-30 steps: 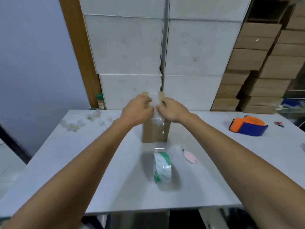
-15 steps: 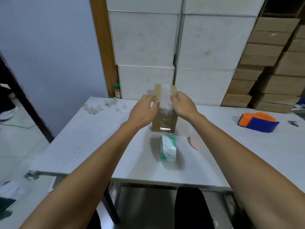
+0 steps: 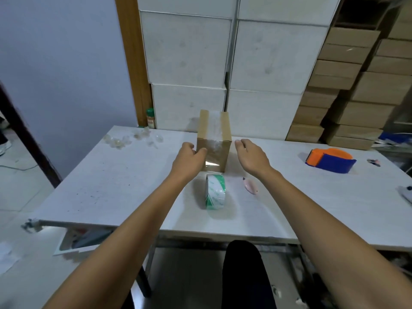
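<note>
A small upright cardboard box stands mid-table, with clear tape running over its top and down its front face. My left hand holds the box's lower left front corner, thumb on the front face and fingers curled round the left side. My right hand hovers just right of the box, fingers relaxed, touching nothing. In front of the box a green-and-white tape roll stands on its edge.
A pink utility knife lies right of the roll. An orange-and-blue tape dispenser sits far right. Crumpled tape scraps litter the far left corner beside a green-capped bottle. White boxes and cardboard cartons are stacked behind the table.
Both hands came down off the top of the box. My right hand let go and moved off to the right, and my left hand slid to the lower left corner.
</note>
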Available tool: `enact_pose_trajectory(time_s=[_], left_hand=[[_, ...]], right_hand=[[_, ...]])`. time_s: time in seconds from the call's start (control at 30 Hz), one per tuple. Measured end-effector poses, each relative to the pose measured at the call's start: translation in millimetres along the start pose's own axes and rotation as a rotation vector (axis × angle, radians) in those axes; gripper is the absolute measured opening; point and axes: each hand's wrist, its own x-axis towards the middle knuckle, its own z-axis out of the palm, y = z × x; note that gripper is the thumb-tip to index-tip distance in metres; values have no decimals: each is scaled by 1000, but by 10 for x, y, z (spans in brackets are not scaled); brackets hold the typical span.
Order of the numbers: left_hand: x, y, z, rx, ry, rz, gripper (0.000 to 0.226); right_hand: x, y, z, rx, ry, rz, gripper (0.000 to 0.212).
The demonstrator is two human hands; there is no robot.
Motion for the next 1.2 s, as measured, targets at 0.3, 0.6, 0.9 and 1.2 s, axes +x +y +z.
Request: enact_pose_trajectory(time_s=[0.3,0.6,0.9,1.2], left_hand=[[-163,-37,79,-165,-206,-254,79],[-161,-55,185,-202,-169,-106,13],[-170,-77,282,-434,-100,-114,37],[-152,-77,409,-529,-33,-66,19]], right_hand=[[-563,338,52,-264,31,-24,62],[-748,535,183,-262,49,42,32],[-775,230,111,268,104,-24,20],[-669,-223,42,637,-46,-137,12]])
